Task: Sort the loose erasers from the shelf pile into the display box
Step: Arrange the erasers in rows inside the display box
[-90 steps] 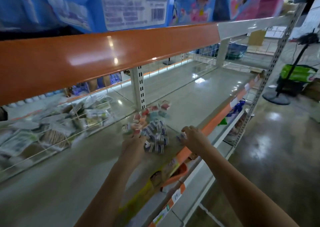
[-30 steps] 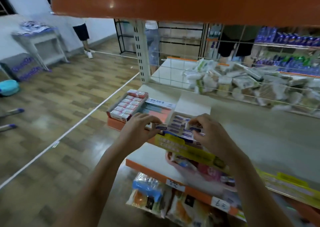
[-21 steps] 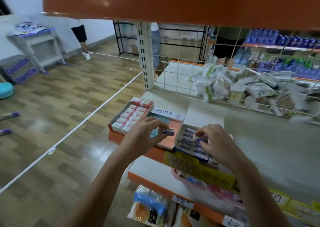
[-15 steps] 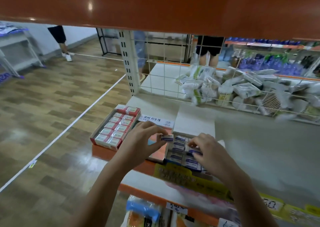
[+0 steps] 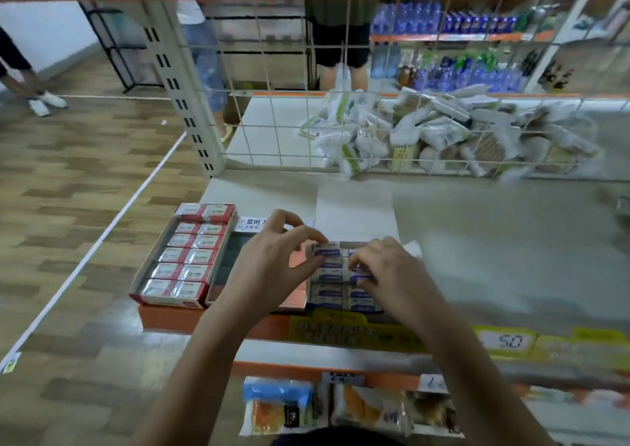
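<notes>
Far left you've got wood-pattern floor (image 5: pixel 85 172) with a white line (image 5: pixel 102 237) running across it, and somebody's legs in white sneakers (image 5: pixel 47 101) up in the corner. Your grey shelf (image 5: pixel 494 248) fills the middle and right, with an orange front edge (image 5: pixel 177 319), a perforated white upright (image 5: pixel 180 94) and a wire grid back panel (image 5: pixel 272 121).

Readable stuff is thin: a white card (image 5: pixel 252 224) behind the boxes shows Korean "로버" before your hand cuts it off, a yellow price tag (image 5: pixel 508 341) on the edge says "50", and the yellow strip label (image 5: pixel 354 331) is too blurry to read.

On the left end of the shelf sits a red box (image 5: pixel 185 258) packed with two columns of red-and-white wrapped packs. Beside it an orange tray (image 5: pixel 228 268), mostly hidden by your arm. Then the display box (image 5: pixel 341 282), holding rows of white-and-blue erasers (image 5: pixel 327 292).

Your left hand (image 5: pixel 272 261) pinches one eraser (image 5: pixel 326 251) between thumb and fingertips, right at the box's back left corner. Your right hand (image 5: pixel 388 271) has its fingers curled down onto the erasers in the box's right column, pinching one there.

Behind the grid on the right there's a heap of white plastic-wrapped packets (image 5: pixel 443 132), with blue bottles (image 5: pixel 460 22) on shelving further back. Bagged snacks (image 5: pixel 317 408) sit on the lower shelf.
</notes>
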`<state>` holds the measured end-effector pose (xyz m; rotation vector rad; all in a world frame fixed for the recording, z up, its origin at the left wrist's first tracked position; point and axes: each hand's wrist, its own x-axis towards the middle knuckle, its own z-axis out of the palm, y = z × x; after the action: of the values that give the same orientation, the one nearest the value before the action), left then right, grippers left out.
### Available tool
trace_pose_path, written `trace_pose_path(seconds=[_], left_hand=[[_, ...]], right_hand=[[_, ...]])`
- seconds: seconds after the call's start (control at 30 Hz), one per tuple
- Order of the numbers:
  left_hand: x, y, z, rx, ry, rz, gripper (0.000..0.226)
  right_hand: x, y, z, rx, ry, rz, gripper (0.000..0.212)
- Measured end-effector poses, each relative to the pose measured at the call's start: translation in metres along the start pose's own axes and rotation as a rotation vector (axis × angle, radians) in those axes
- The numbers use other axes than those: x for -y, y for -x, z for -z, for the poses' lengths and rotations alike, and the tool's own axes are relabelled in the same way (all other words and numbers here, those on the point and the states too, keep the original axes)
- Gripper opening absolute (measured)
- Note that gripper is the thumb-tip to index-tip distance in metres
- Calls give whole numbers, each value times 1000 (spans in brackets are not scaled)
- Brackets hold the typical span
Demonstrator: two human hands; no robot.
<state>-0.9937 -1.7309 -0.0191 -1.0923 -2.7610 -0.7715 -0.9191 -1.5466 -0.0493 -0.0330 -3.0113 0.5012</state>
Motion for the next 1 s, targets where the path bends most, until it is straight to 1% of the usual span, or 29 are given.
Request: trace_pose_path(seconds=[0.07, 0.17, 0.23, 0.33, 0.47, 0.63, 0.83, 1.0], left_hand=[[-1, -4, -2, 31, 10, -30, 24], [-9, -12, -8, 88, -21, -137, 24], [-16, -18, -14, 139, -67, -204, 25], [-26, -28, -26, 222, -86, -281, 26], [-40, -39, -47, 288, -79, -315, 24], [-54, -43, -66, 294, -75, -338, 28], [-53, -44, -73, 253, -100, -332, 27], [-50, -44, -73, 259, -129, -341, 28]], right_hand=[[-1, 2, 1, -8, -19, 2, 18], [-5, 4, 13, -35, -55, -20, 20], [-12, 7, 24, -79, -62, -85, 21], [-25, 19, 37, -173, -74, -202, 18], [-32, 38, 36, -220, -103, -389, 17], [-30, 56, 23, -206, -169, -516, 18], [-24, 58, 16, -213, -150, -546, 18], [-21, 59, 14, -249, -140, -560, 16]])
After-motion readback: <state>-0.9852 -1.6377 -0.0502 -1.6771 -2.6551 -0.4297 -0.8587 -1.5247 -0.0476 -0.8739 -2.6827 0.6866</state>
